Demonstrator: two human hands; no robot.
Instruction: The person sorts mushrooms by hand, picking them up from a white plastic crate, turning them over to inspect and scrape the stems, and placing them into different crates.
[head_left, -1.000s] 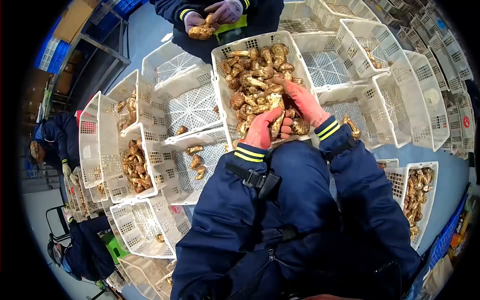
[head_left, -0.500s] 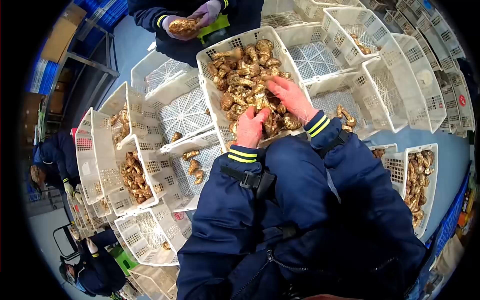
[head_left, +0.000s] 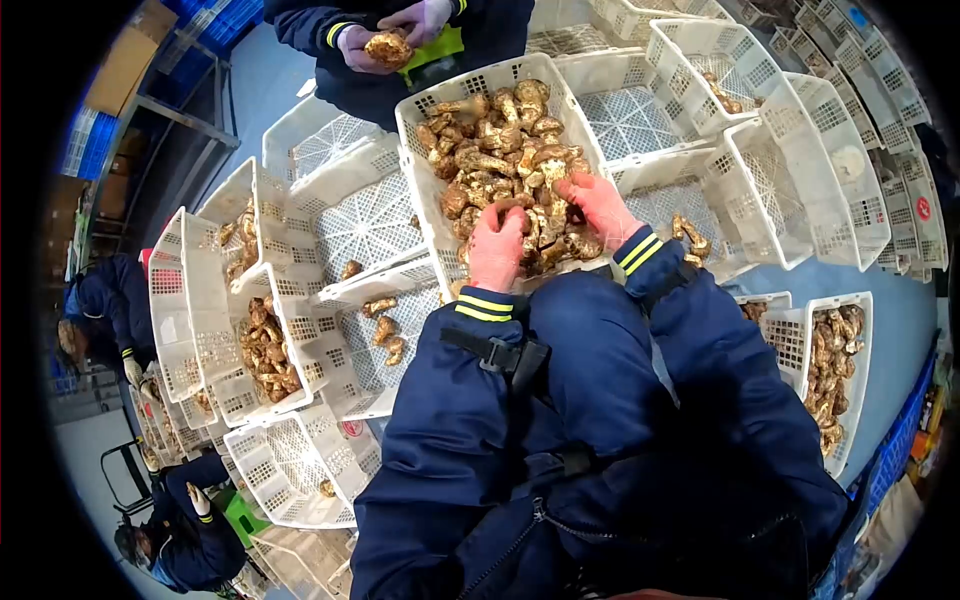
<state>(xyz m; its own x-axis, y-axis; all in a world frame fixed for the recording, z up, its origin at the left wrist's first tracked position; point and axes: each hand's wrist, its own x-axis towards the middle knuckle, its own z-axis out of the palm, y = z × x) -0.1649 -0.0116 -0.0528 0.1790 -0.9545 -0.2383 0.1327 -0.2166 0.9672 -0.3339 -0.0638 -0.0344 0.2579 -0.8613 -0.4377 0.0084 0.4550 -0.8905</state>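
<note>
A white perforated crate (head_left: 424, 228) full of brown, dirt-covered mushrooms (head_left: 487, 160) stands right in front of my knees. Over its near left part is my left hand (head_left: 497, 243), in a pink glove, its fingers curled round a mushroom (head_left: 512, 204). My right hand (head_left: 598, 207), gloved alike, reaches in from the right, with thumb and fingers closing on a pale-stemmed mushroom (head_left: 552, 172). The fingertips of both hands are partly lost among the mushrooms.
Across the crate a co-worker's purple-gloved hands (head_left: 389, 47) hold a mushroom. White crates (head_left: 368, 222) surround me on the left and right, some holding mushrooms (head_left: 268, 352). Another mushroom-filled crate (head_left: 858, 400) stands at the right. Two more people (head_left: 110, 305) work at the far left.
My right hand has shifted slightly right and down, and a pale-stemmed mushroom now stands at its fingers. My left hand has curled round a mushroom. The co-worker's mushroom has turned.
</note>
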